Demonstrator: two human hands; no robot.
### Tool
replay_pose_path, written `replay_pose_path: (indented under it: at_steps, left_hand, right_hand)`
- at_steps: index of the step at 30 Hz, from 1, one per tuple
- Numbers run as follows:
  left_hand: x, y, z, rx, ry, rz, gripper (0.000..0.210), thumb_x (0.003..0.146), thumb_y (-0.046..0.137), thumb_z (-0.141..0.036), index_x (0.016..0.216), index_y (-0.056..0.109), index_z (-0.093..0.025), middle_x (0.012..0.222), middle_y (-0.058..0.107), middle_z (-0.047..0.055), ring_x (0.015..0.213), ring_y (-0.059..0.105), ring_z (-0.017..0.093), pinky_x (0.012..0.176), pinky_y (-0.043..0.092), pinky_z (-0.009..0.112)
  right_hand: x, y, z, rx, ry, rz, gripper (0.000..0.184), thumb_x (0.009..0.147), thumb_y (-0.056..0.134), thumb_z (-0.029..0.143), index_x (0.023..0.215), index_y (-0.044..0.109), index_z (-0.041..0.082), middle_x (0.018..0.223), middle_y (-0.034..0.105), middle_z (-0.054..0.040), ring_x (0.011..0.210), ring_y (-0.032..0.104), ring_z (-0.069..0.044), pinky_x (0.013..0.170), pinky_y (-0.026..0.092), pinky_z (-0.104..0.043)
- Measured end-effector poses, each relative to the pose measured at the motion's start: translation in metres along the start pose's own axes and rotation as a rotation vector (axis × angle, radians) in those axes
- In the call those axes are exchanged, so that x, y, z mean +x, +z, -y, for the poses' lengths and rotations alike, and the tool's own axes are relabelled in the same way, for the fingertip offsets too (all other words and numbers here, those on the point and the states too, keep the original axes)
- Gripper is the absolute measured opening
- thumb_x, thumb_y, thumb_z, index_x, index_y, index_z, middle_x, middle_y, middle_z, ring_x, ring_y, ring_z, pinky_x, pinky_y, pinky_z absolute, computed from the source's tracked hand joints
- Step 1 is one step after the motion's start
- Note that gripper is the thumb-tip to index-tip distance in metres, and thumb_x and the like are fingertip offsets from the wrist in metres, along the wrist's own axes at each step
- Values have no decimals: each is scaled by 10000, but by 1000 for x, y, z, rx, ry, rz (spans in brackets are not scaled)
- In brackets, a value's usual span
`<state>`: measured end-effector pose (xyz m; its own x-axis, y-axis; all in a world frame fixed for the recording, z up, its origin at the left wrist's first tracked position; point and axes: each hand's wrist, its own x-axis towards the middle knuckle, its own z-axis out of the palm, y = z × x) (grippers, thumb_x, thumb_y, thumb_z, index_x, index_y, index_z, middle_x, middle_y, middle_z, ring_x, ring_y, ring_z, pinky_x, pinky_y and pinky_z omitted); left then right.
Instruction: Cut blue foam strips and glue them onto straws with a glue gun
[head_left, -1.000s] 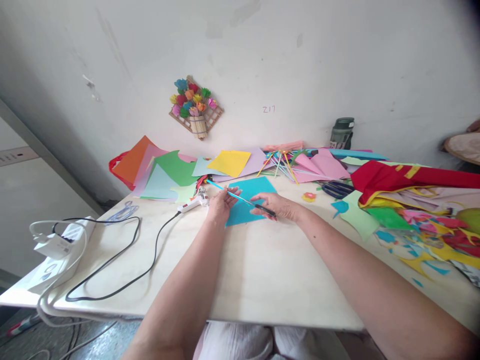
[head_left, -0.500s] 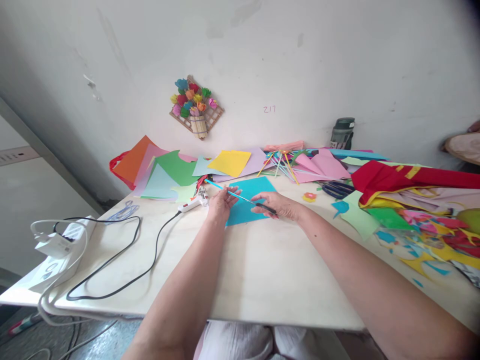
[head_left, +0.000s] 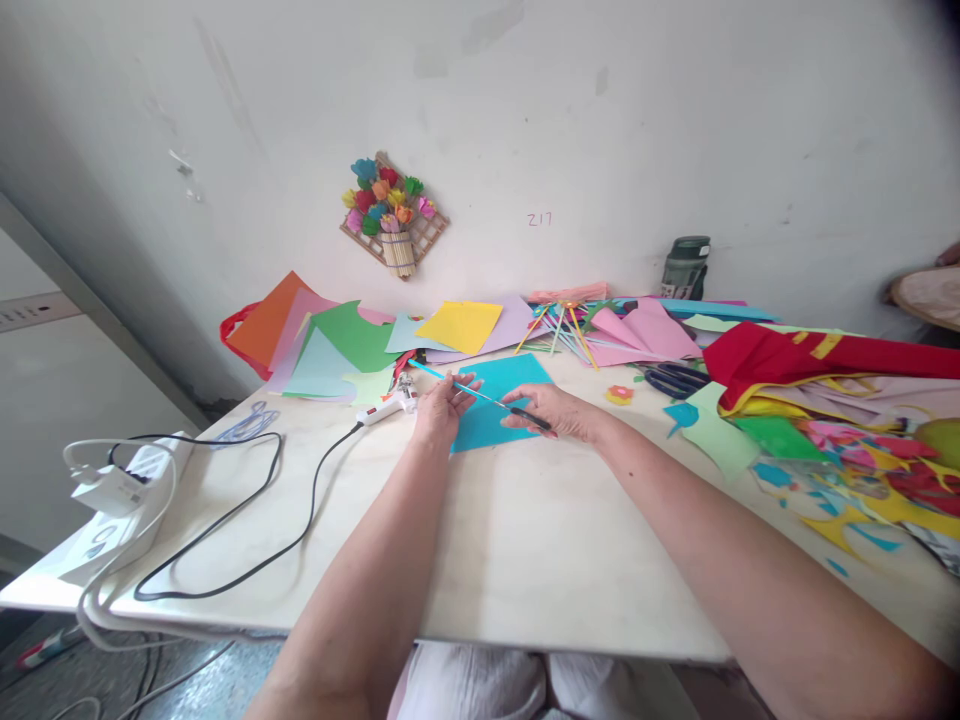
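Note:
My left hand is closed on a narrow blue paper strip or tube, which points up and to the left. My right hand grips a black-handled tool with a thin metal shaft or blade. The metal meets the near end of the blue piece between my hands; whether it goes inside or lies alongside, I cannot tell. Beneath both hands a blue paper sheet lies flat on the table.
Left of my hands lies a white glue gun, its black cord looping to a power strip. Coloured paper and thin paper sticks line the wall. Dark-handled scissors, red cloth and paper scraps lie right.

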<state>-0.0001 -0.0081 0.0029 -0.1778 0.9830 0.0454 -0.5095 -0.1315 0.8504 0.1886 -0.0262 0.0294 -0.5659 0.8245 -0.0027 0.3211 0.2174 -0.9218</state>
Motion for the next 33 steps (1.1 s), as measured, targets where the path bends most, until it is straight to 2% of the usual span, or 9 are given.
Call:
replay_pose_path:
  at_steps: [8, 15, 19, 22, 28, 33]
  left_hand:
    - [0, 0, 0, -11, -3, -3, 133, 752, 525, -259, 744, 532, -126, 825, 652, 88, 805, 625, 195, 692, 494, 295]
    - [2, -3, 0, -41, 21, -41, 131, 771, 505, -275, 794, 517, -147, 807, 658, 75, 817, 624, 190, 724, 484, 318]
    - [2, -3, -2, -36, 39, -41, 145, 778, 491, -286, 744, 512, -147, 815, 659, 77, 829, 621, 193, 737, 479, 330]
    - [2, -3, -3, -26, 35, -38, 144, 771, 498, -288, 738, 517, -148, 821, 659, 76, 843, 617, 194, 750, 474, 337]
    - [2, -2, -2, -30, 14, -16, 131, 748, 519, -271, 724, 523, -142, 811, 659, 81, 835, 619, 197, 748, 476, 330]
    - [1, -2, -1, -12, 14, 11, 144, 739, 531, -279, 729, 534, -135, 826, 656, 89, 841, 616, 202, 737, 479, 327]
  right_hand:
    - [2, 0, -3, -90, -22, -15, 610, 562, 648, 501, 1041, 507, 151, 415, 406, 102, 316, 308, -39, 315, 237, -174]
    - [2, -1, -1, -512, -96, -191, 516, 519, 664, 491, 954, 568, 230, 502, 483, 72, 433, 413, -69, 436, 279, -192]
    - [3, -1, -1, -623, -125, -220, 498, 522, 664, 489, 949, 573, 250, 558, 540, 51, 506, 464, -94, 478, 284, -204]
    - [2, -2, -3, -557, -96, -198, 516, 529, 661, 488, 974, 561, 247, 557, 544, 53, 479, 466, -89, 460, 303, -201]
    - [-2, -2, -4, -207, -31, -73, 635, 539, 663, 501, 1072, 491, 202, 510, 505, 71, 385, 401, -56, 348, 326, -172]
    - [0, -2, -7, -88, -7, -39, 684, 552, 673, 484, 1121, 458, 171, 448, 487, 80, 336, 382, -51, 301, 312, -162]
